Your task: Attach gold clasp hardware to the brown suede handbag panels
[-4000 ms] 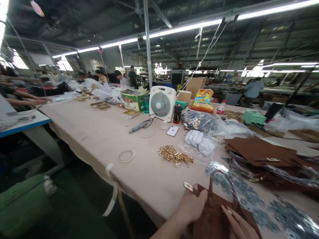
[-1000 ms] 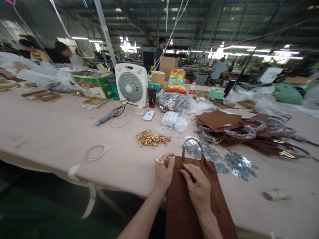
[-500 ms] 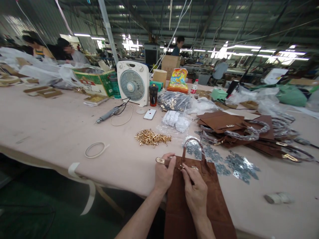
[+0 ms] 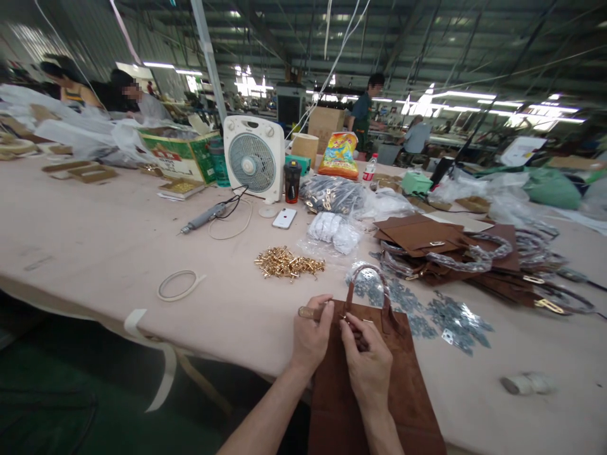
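Note:
A brown handbag (image 4: pixel 408 392) lies at the table's front edge, its looped handle (image 4: pixel 368 270) pointing away from me. My left hand (image 4: pixel 309 338) is closed on a brown strap (image 4: pixel 309 313) at the bag's upper left; the strap's metal-plated end sticks out past my fingers. Against the bag's upper front, my right hand (image 4: pixel 368 363) pinches a small metal piece, mostly hidden by the fingertips. Gold-coloured metal fittings (image 4: pixel 289 263) are heaped beyond my hands. Thin grey metal plates (image 4: pixel 459 322) are spread to the right of the bag.
More brown bags (image 4: pixel 450 243) are piled at the right. A corded power screwdriver (image 4: pixel 203 218), phone (image 4: pixel 284 218), white fan (image 4: pixel 255 158) and tape roll (image 4: pixel 177 285) lie or stand on the left and middle. A whitish roll (image 4: pixel 526 383) lies near right. People are in the background.
Both hands keep their hold on the bag, with the right fingertips shifted slightly. The strap's metal end has turned and shines less. A background person has moved into fuller view.

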`<state>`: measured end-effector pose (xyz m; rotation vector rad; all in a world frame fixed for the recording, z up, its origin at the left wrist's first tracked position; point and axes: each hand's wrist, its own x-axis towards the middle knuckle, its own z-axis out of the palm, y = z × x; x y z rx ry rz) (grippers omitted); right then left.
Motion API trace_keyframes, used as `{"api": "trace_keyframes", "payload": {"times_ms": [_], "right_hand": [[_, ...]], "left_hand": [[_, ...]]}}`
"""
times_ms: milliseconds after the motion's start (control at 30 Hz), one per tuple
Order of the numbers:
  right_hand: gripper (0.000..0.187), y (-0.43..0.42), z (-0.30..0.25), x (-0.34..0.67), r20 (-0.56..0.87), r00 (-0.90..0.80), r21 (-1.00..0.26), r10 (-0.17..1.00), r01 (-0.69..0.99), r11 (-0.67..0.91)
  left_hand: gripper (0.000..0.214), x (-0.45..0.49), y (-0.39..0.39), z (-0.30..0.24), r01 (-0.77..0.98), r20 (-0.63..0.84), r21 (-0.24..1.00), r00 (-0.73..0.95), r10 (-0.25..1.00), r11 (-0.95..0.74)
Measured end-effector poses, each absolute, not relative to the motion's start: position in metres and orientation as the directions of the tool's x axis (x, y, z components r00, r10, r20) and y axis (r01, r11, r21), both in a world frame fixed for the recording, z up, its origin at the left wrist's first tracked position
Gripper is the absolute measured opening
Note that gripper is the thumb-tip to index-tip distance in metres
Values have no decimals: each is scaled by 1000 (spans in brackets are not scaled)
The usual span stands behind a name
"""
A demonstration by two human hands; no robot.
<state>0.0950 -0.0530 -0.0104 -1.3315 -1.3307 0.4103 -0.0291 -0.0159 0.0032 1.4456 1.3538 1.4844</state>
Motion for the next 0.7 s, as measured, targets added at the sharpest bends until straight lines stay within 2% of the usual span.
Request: {"api": "trace_keyframes", "payload": {"times_ms": [433, 700], "right_hand": [[30, -47, -12, 91, 383, 338, -889, 860, 390, 242], [27, -47, -12, 80, 513, 288, -772, 809, 567, 287]], "left_hand": [[22, -26, -18, -4, 339, 419, 875, -172, 892, -346], [22, -26, -16, -10, 412, 440, 848, -196, 876, -334]]}}
